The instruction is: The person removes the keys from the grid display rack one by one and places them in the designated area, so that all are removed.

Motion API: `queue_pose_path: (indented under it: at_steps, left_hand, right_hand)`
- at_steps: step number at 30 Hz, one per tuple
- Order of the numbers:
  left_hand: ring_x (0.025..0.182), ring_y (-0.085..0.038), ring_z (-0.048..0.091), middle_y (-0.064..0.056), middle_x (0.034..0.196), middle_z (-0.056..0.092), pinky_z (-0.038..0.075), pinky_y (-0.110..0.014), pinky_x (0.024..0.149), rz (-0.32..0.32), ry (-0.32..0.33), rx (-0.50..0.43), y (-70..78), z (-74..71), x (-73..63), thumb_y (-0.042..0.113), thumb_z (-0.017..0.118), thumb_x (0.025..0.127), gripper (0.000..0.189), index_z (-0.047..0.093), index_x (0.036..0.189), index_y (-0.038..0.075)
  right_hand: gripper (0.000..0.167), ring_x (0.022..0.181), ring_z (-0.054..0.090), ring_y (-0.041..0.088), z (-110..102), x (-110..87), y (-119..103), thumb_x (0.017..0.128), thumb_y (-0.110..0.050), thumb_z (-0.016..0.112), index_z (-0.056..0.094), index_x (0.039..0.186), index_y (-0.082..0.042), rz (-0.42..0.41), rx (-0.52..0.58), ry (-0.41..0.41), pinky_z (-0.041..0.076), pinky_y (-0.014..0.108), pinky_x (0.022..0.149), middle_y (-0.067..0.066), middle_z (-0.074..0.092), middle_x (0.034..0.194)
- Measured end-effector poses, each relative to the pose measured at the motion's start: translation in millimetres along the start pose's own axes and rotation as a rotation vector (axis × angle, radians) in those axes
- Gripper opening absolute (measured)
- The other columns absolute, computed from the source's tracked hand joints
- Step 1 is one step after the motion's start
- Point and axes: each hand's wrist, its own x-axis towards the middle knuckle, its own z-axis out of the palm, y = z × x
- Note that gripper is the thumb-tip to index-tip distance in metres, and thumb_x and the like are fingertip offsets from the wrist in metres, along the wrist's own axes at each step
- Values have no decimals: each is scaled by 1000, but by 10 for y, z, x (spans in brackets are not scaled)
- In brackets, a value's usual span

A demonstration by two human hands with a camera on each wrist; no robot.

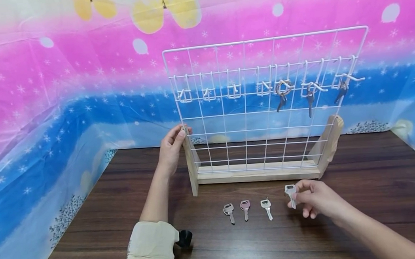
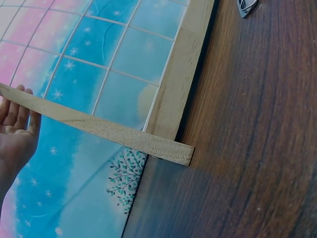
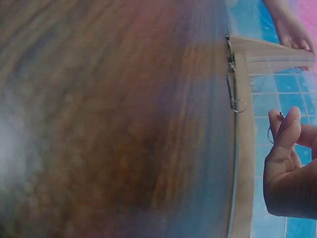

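Observation:
In the head view my right hand (image 1: 313, 200) pinches a silver key (image 1: 291, 195) by its blade, just above the table in front of the rack. A thin key ring (image 3: 270, 135) shows at the fingertips in the right wrist view. My left hand (image 1: 171, 149) grips the top of the left wooden side post (image 1: 191, 162) of a white wire grid rack (image 1: 245, 130); in the left wrist view its fingers (image 2: 22, 116) lie behind the post. On the table lie a silver key (image 1: 229, 213), a pinkish key (image 1: 245, 210) and another silver key (image 1: 266, 209).
Several white hooks (image 1: 234, 90) line the grid's upper part. Keys on rings hang from the three right ones, among them a dark key (image 1: 311, 103). The rack's wooden base (image 1: 258, 176) stands on a brown table (image 1: 131, 169). Behind hangs a patterned cloth (image 1: 94, 85).

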Motion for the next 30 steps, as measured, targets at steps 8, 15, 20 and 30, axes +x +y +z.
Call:
queue_pose_path:
  at_steps: [8, 15, 20, 30]
  left_hand:
    - [104, -16, 56, -8, 108, 62, 39, -32, 96, -7, 2, -21, -8, 0, -6, 9, 45, 97, 33, 49, 126, -8]
    - [105, -16, 55, -4, 107, 62, 38, -32, 97, -4, 1, -16, -17, 3, 1, 9, 45, 98, 33, 49, 126, -7]
    - [105, -16, 55, -2, 106, 63, 39, -32, 97, -5, 1, -13, -17, 7, 6, 9, 45, 98, 33, 49, 126, -7]
    - [104, -16, 56, -6, 107, 62, 37, -33, 99, 10, 1, -7, -9, 10, 2, 8, 45, 98, 33, 49, 126, -8]
  right_hand:
    - [18, 48, 53, 9, 68, 103, 132, 87, -11, 56, 49, 96, 2, 76, -23, 9, 41, 20, 42, 12, 69, 84]
    - [14, 46, 52, 9, 131, 144, 206, 84, -8, 56, 50, 93, 0, 108, -17, 18, 41, 19, 41, 11, 69, 82]
    - [14, 46, 52, 10, 162, 150, 221, 81, -7, 56, 51, 92, 0, 117, -38, 53, 40, 20, 41, 10, 68, 78]
    - [15, 45, 54, 12, 203, 141, 205, 84, -9, 54, 51, 94, 1, 115, -78, 63, 39, 21, 40, 9, 65, 68]
